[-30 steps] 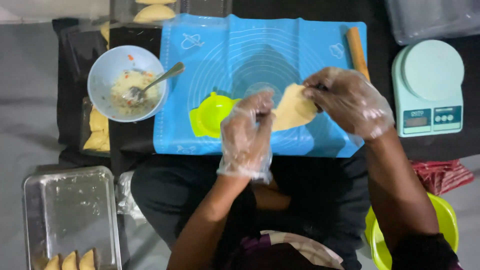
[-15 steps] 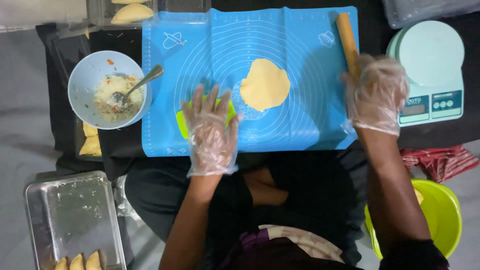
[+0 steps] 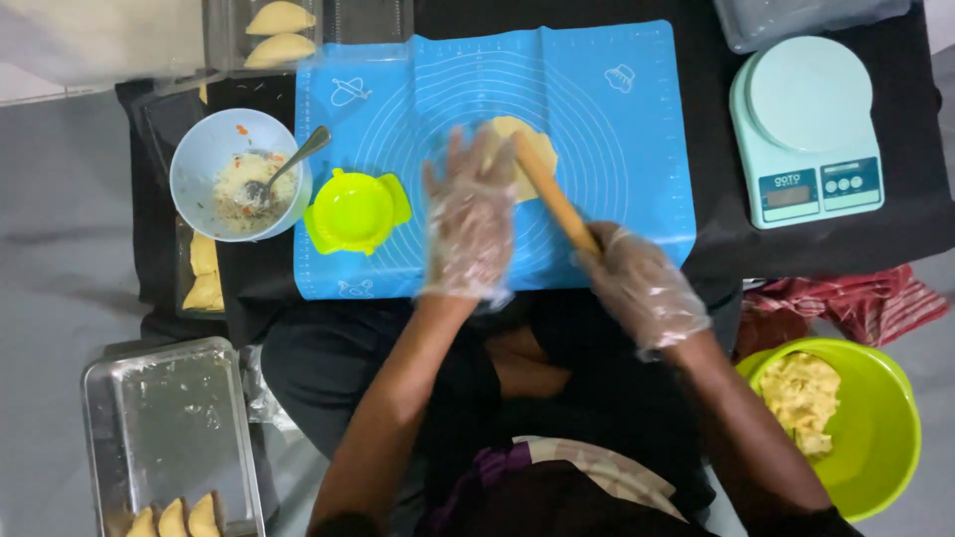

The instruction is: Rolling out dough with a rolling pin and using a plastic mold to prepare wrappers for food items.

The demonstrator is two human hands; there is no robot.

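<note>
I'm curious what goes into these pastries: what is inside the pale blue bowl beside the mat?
The pale blue round bowl holds a pale, rice-like filling with orange flecks and a metal spoon. The spoon's tip is buried, and the bowl's bottom is covered.

Slim tan wooden rolling pin — lies diagonally, upper end resting on the flat, round, pale-yellow dough disc — disc spread near the blue silicone mat's centre.

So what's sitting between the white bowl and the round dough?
The head view shows a lime-green dumpling press on the blue mat, between the white bowl and the dough.
</note>
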